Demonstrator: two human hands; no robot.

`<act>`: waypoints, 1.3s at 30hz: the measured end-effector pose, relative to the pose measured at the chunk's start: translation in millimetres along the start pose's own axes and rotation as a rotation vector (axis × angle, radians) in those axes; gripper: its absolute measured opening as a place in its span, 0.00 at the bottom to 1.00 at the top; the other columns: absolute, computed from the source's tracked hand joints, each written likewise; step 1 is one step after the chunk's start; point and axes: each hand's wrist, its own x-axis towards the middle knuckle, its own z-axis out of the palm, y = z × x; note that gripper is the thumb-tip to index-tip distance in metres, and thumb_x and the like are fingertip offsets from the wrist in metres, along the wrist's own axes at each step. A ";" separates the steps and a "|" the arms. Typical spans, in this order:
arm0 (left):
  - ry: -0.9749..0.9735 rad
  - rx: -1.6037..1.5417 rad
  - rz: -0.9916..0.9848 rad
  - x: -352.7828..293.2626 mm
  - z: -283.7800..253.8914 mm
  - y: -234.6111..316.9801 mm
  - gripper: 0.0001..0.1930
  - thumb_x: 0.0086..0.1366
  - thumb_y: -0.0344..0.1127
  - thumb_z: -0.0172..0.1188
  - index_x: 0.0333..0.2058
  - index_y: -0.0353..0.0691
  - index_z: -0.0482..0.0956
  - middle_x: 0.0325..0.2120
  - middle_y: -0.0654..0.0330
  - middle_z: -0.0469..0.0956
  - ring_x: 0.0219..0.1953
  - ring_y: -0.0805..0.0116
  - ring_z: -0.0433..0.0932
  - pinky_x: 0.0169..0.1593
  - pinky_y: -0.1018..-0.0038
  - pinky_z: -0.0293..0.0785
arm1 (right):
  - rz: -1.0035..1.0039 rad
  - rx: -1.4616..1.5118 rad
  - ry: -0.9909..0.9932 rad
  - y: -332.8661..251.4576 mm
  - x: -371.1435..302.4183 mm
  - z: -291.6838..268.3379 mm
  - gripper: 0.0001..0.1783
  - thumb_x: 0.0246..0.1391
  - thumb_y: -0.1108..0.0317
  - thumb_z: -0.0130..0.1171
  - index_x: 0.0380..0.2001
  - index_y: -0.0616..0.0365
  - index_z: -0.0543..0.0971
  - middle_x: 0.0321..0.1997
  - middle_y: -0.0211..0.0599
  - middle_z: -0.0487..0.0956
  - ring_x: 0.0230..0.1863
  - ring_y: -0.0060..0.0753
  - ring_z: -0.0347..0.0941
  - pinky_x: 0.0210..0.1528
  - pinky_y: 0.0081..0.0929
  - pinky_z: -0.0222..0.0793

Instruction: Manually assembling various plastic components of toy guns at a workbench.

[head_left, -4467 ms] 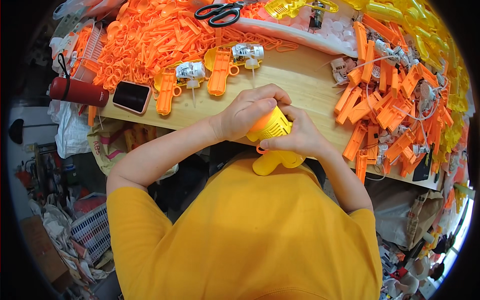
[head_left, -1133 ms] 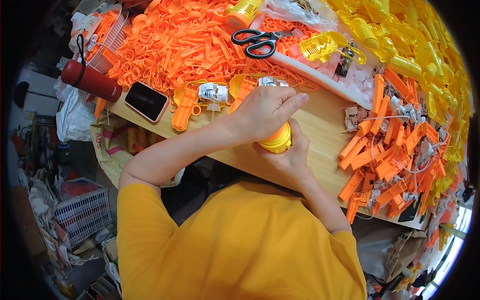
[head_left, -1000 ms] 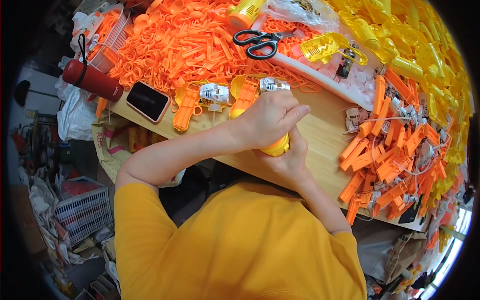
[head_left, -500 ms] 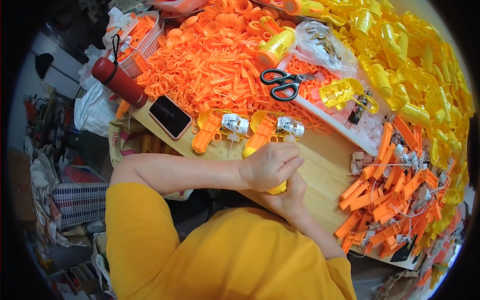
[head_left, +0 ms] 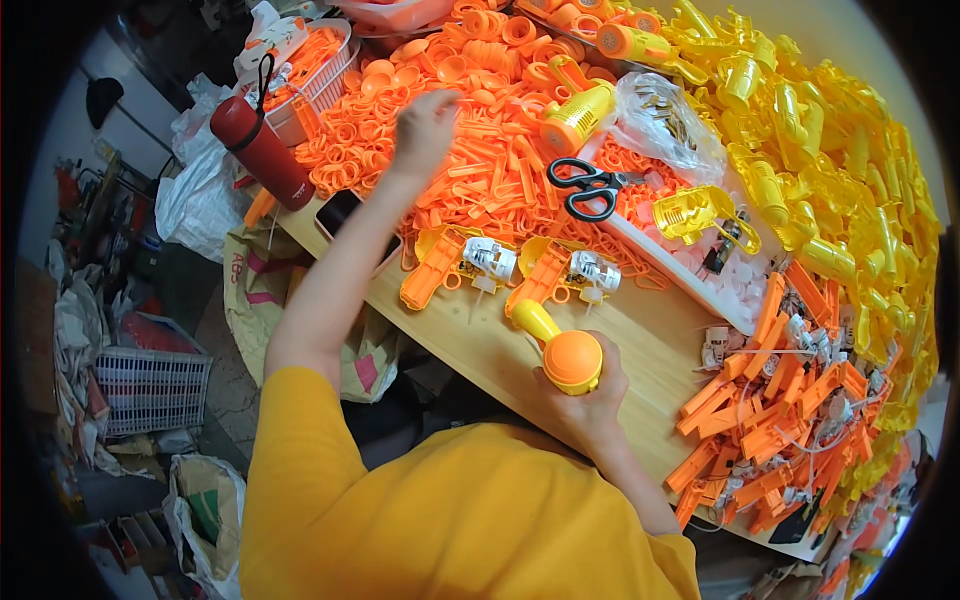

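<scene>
yellow toy [head_left: 572, 362] in curled right hand [head_left: 603, 395] over wooden table [head_left: 650, 325], left hand [head_left: 424, 135] above orange parts [head_left: 475, 180], grip unclear, basket [head_left: 152, 392] leftward

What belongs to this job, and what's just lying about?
Likely in use:
Yellow plastic toy with round orange end, in the right hand
Loose orange plastic pieces, beneath the left hand
Two open yellow-and-orange plastic shells

Seemingly lying about:
Red cylindrical bottle
Black-screened rectangular phone

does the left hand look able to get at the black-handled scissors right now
Probably yes: the scissors lie uncovered to the right of the left hand, with apparently just loose orange parts between. The hand is blurred, so whether it already holds something can't be told.
</scene>
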 end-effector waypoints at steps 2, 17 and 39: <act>-0.174 0.412 -0.067 17.5 -15.0 -46.0 0.13 0.58 0.34 0.58 0.44 0.47 0.79 0.38 0.54 0.77 0.40 0.56 0.78 0.42 0.64 0.74 | -0.006 -0.029 -0.004 -0.1 1.5 0.1 0.33 0.30 0.72 0.74 0.44 0.60 0.70 0.37 0.39 0.76 0.34 0.31 0.76 0.39 0.27 0.72; -0.037 0.475 0.163 15.5 -21.3 -35.4 0.05 0.58 0.29 0.58 0.35 0.39 0.76 0.32 0.56 0.75 0.34 0.58 0.77 0.36 0.67 0.73 | 0.018 -0.012 0.011 2.2 2.7 -4.2 0.34 0.31 0.70 0.74 0.45 0.59 0.69 0.37 0.37 0.76 0.35 0.31 0.76 0.40 0.28 0.73; -1.061 -0.823 -0.657 -124.0 -4.3 135.9 0.12 0.65 0.38 0.56 0.38 0.37 0.82 0.25 0.69 0.74 0.20 0.84 0.67 0.23 0.84 0.63 | 0.868 0.843 -0.024 15.1 0.6 -31.3 0.28 0.45 0.60 0.64 0.47 0.63 0.69 0.38 0.42 0.77 0.36 0.33 0.77 0.38 0.32 0.76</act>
